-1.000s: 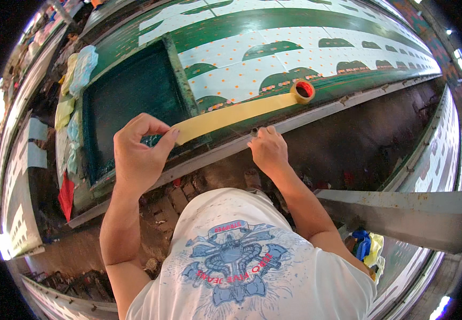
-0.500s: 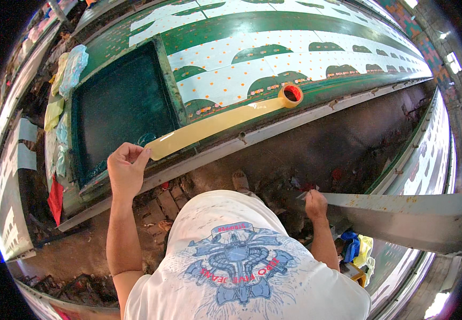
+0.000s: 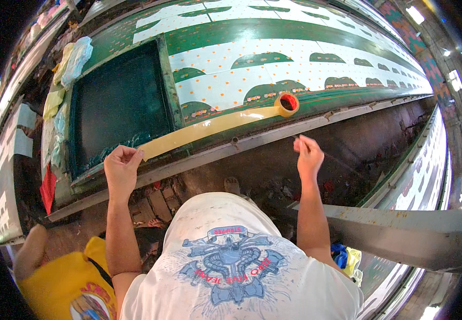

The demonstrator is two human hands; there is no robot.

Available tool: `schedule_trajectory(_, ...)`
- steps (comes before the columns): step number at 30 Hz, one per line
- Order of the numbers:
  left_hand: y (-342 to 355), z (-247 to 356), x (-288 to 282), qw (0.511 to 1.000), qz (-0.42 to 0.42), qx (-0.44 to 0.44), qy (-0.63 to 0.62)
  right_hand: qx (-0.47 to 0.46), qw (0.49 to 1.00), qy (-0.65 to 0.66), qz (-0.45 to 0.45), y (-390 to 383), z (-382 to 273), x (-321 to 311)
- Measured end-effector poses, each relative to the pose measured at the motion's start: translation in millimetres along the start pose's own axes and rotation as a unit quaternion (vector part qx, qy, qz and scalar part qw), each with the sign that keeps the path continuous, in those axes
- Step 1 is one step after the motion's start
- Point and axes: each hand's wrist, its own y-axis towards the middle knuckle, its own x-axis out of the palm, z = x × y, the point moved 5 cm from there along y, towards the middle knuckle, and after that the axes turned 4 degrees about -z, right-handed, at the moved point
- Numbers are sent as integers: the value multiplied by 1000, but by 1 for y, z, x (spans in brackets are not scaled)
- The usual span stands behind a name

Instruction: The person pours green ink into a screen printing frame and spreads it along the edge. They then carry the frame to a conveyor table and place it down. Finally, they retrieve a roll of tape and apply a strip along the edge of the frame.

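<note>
A strip of yellowish packing tape (image 3: 204,132) runs from its roll (image 3: 280,106) along the near edge of the green table. The roll, with a red core, stands on its edge on the table. My left hand (image 3: 120,169) is closed, pinching the strip's free end between thumb and fingers. Beside that hand, the strip passes the near corner of a dark framed screen (image 3: 121,104). My right hand (image 3: 310,154) is closed in a pinch below the roll, apart from the tape. Something small and dark pokes from its fingertips, too small to name.
White panels with orange dots (image 3: 223,85) cover the green table in rows. A metal rail (image 3: 257,140) lines its near side. Cloths (image 3: 76,61) and a red pennant-shaped cloth (image 3: 48,188) hang left. A metal beam (image 3: 396,226) juts in at right. A person in yellow (image 3: 63,282) is at lower left.
My right hand has risen from beside the metal beam toward the tape roll. My left hand still holds the tape end, slightly shifted. A person in yellow has come into view at lower left.
</note>
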Motion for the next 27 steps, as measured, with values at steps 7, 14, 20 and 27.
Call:
schedule_trajectory(7,-5,-6,-3,1000,23,7,3,-308,937,-161,-34,90,-5,43)
schedule_trajectory(14,-20,-7,3,998,55,-12,12,-242,946,-190,-98,125,35,59)
schedule_trajectory(20,-25,-3,5,998,59,-10,15,-295,926,-206,-115,135,54,72)
schedule_trajectory(27,-30,-4,9,998,58,-17,1,-283,944,-129,-108,133,51,83)
